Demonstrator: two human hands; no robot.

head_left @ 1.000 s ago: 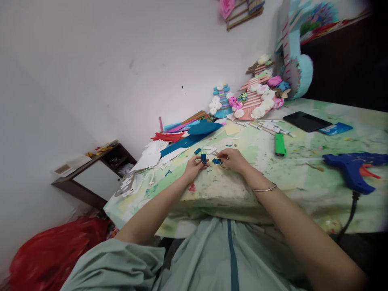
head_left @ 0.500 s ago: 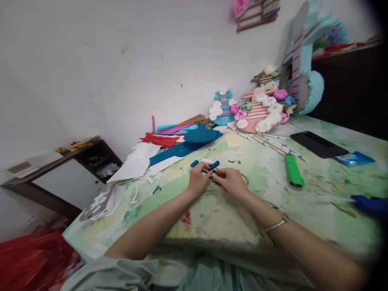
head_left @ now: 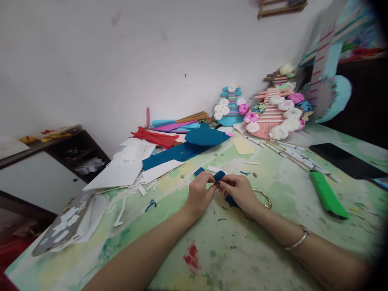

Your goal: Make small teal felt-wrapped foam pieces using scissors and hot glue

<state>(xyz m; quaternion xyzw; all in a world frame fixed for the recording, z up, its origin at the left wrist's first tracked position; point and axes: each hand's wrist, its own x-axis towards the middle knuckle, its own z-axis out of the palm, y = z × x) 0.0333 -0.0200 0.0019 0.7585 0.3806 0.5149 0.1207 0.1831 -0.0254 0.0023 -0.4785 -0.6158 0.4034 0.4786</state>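
Note:
In the middle of the head view, my left hand (head_left: 197,192) and my right hand (head_left: 241,192) meet over the table. Fingertips of both are pinched on a small dark blue paper piece (head_left: 219,175), whose upper end sticks up above the fingers; its lower part is hidden. Another small blue piece (head_left: 199,171) lies just beyond my left hand. Partly under my right hand is a further blue piece (head_left: 231,201). Gold-coloured loops (head_left: 266,199), perhaps scissor handles, show beside my right wrist, mostly covered by it.
Blue paper sheets (head_left: 169,155), white sheets (head_left: 117,171) and red paper (head_left: 154,137) lie at the back left. Decorated instrument-shaped crafts (head_left: 232,115) lean on the wall. To the right are striped sticks (head_left: 303,159), a green cutter (head_left: 329,196) and a black phone (head_left: 345,159).
The camera view has shifted closer and down over the table, so things appear larger. Both hands stay together, with the blue paper piece still pinched between their fingertips.

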